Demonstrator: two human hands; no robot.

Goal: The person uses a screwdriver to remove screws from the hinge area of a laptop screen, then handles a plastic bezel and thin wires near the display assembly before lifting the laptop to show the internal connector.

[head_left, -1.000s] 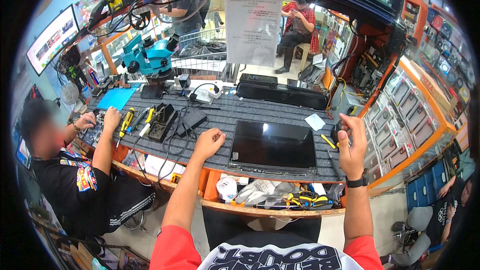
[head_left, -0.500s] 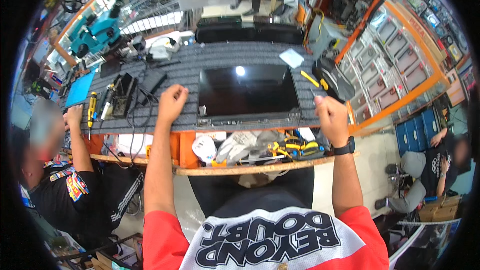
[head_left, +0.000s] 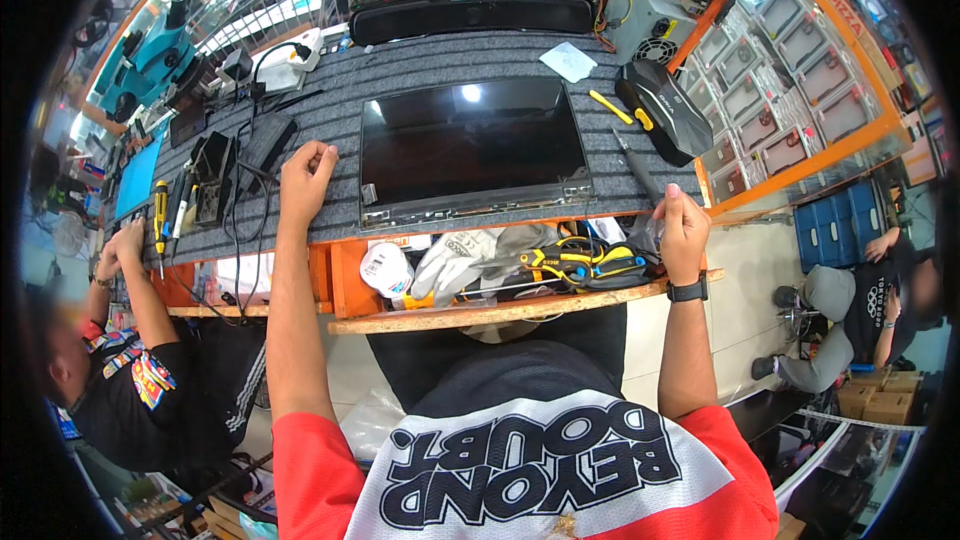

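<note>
A dark laptop screen assembly lies on the grey striped bench mat, its hinge strip along the front edge. Just left of it, my left hand rests with curled fingers and nothing visible in them. My right hand is closed at the lower end of a dark long-handled tool, right of the screen; whether it grips this is unclear. Beyond that tool lie yellow tools, a black case and a white paper.
An open drawer below the bench holds gloves and pliers. Cables, a black holder and a yellow screwdriver lie left. A co-worker sits left, another person right. A glass display case borders the right.
The view has tilted downward, showing more of my shirt and less of the shop. My right hand has dropped toward the bench's front right, its fingers more curled. The left co-worker's hands have come together.
</note>
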